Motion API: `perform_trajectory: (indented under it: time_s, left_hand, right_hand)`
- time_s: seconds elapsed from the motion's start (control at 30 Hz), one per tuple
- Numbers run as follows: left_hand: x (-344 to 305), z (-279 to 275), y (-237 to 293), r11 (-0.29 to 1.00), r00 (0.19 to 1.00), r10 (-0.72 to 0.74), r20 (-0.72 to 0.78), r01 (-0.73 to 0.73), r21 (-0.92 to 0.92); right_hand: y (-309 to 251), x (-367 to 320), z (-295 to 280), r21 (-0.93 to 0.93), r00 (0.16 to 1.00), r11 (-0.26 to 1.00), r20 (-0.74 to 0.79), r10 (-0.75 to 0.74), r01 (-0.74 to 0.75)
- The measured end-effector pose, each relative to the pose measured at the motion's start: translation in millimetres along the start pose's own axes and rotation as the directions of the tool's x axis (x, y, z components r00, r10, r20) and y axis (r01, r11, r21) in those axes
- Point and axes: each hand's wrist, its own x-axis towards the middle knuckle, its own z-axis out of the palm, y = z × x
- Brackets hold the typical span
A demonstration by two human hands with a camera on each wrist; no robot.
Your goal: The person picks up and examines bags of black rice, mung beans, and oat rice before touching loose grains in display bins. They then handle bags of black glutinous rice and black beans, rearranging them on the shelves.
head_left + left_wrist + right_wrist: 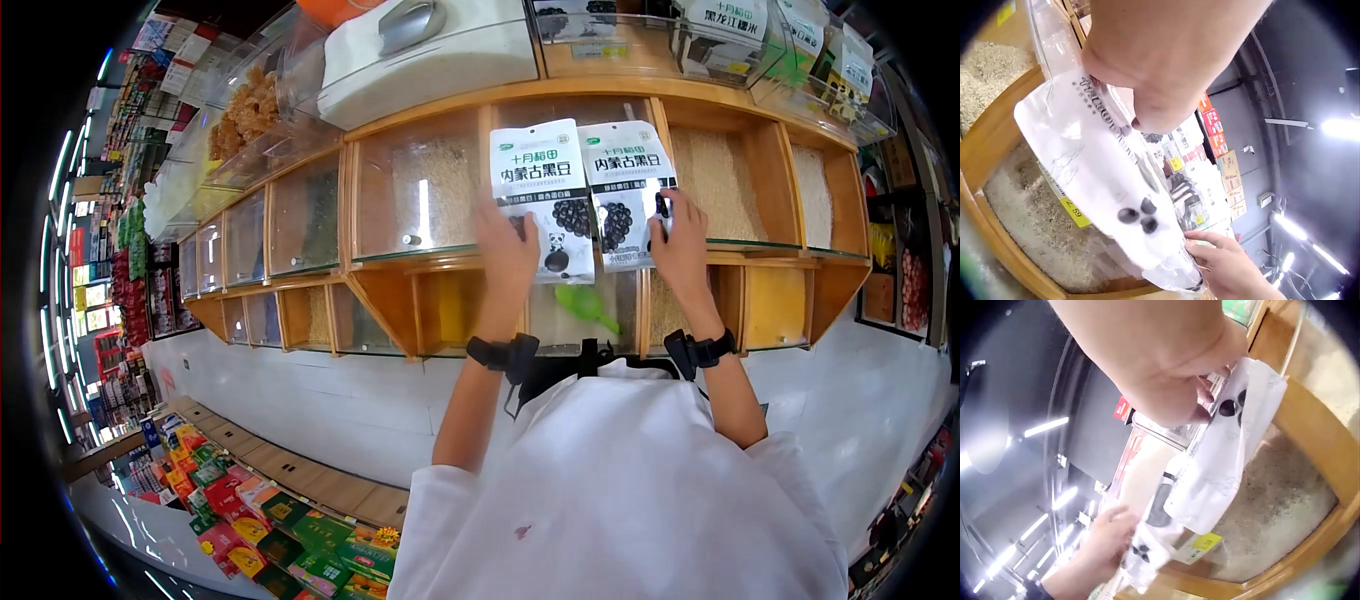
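Note:
Two white and grey pouches of black beans are held up side by side in the head view, their printed fronts facing the wearer. My left hand (507,248) grips the left pouch (541,160) by its left edge, and that pouch slightly overlaps its neighbour. The right pouch (625,152) has its right edge pinched in my right hand (682,238). From the left wrist, the white back of a pouch (1091,162) with three printed beans shows. The right wrist view gives the back of the other pouch (1225,450), tilted, with fingers partly hidden behind it.
Wooden bins of grain (430,190) with clear fronts run behind the pouches. A green scoop (585,305) lies in a lower bin. Above are a tub of white grains (440,70) with a metal scoop and clear boxes of bagged goods (725,35). Colourful packages (290,530) fill the lower left.

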Motion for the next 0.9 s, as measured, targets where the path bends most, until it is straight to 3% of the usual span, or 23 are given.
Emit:
perform_trajectory:
  time_s: [0.03,0.1,0.13,0.17,0.33,0.57,0.63,0.9]
  left_hand:
    - [-1.9,0.9,0.9,1.000,1.000,-0.005,0.007,0.005,0.000]
    - [-3.1,6.4,1.7,0.878,0.953,0.290,0.092,-0.303,0.369]
    - [-2.6,12.3,0.5,0.837,0.943,0.285,0.172,-0.332,0.435]
    - [-4.3,14.6,-0.9,0.839,0.945,0.278,0.171,-0.326,0.436]
    - [1.8,16.4,16.0,0.809,0.919,0.287,0.271,-0.384,0.444]
    - [2.4,26.5,13.4,0.794,0.912,0.276,0.303,-0.394,0.462]
    - [1.8,26.7,14.3,0.794,0.912,0.278,0.300,-0.394,0.462]
    - [6.9,18.6,9.2,0.788,0.899,0.276,0.341,-0.414,0.454]
  right_hand:
    - [1.5,-1.2,3.4,-0.100,0.995,0.991,-0.025,-0.092,0.089]
    - [-1.4,-0.3,4.0,-0.114,0.993,0.987,-0.007,-0.117,0.115]
    - [-7.9,1.2,1.6,-0.182,0.982,0.966,-0.009,-0.190,0.185]
    - [-11.4,1.2,0.9,-0.246,0.965,0.936,-0.005,-0.261,0.252]
    - [-21.2,13.5,16.4,-0.285,0.949,0.905,0.096,-0.302,0.317]
    - [-18.6,14.8,33.8,-0.439,0.942,0.834,0.151,-0.299,0.336]
    - [-22.4,14.8,32.6,-0.450,0.953,0.842,0.200,-0.229,0.297]
    - [-26.8,13.0,36.2,-0.440,0.962,0.855,0.132,-0.240,0.274]
